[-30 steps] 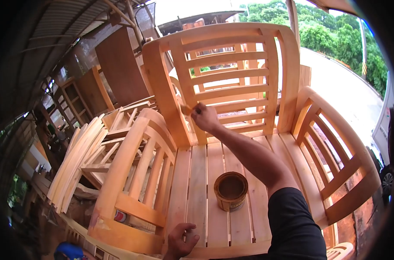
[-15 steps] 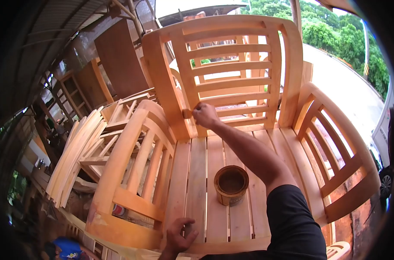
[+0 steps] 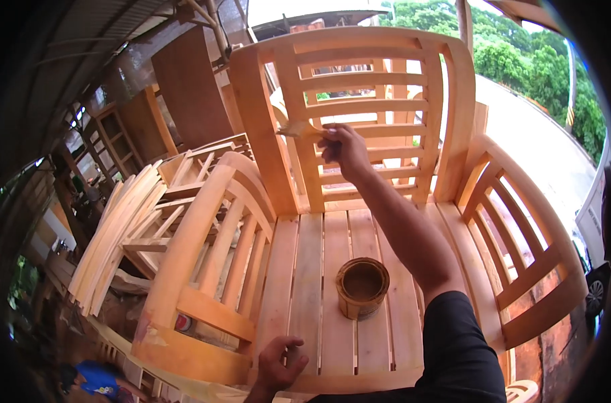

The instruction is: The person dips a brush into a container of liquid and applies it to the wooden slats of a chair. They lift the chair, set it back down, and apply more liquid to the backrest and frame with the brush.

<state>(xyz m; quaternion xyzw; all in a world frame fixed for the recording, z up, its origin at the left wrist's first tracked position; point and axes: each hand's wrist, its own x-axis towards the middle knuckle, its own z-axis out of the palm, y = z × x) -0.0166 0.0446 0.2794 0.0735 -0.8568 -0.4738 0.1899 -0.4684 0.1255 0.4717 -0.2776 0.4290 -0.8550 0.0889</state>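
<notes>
My right hand (image 3: 346, 152) grips a paintbrush (image 3: 299, 129) by its handle. The bristles point left, at the inner edge of the backrest's left post (image 3: 262, 127). A pale wooden armchair (image 3: 308, 269) with a slatted seat, back and arms fills the middle of the view. On its seat stands an uncovered round can (image 3: 359, 310), brown-stained around the rim, with brownish liquid inside. My left hand (image 3: 280, 363) is held low by the front edge of the seat, thumb and fingers apart, with nothing in it.
Curved wooden strips (image 3: 114, 242) and frame pieces are stacked left of the chair. Large brown boards (image 3: 188, 87) lean behind them. A person in a blue shirt (image 3: 98, 379) is at the lower left. On the right, beyond the armrest (image 3: 520, 195), a vehicle (image 3: 593, 221) is parked by the road.
My right hand has risen with the paintbrush, from low on the backrest to about its middle, and the brush shows more fully. My left hand stays nearly in place.
</notes>
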